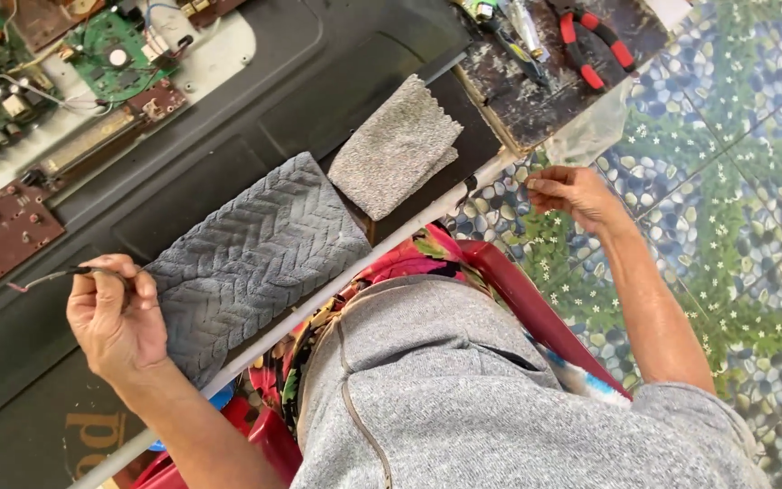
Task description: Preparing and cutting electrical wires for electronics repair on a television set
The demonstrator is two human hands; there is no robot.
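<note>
Wire [47, 277] pinched in left hand [115, 317], right hand [572, 195] apart.

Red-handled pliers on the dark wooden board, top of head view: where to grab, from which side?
Take the red-handled pliers by the two red handles, which splay apart toward the lower right, near the edge of the dark wooden board. Come from that tiled-floor side. The jaw end points up-left toward other tools, so it is more crowded. The right hand is nearest, just below the board.
</note>
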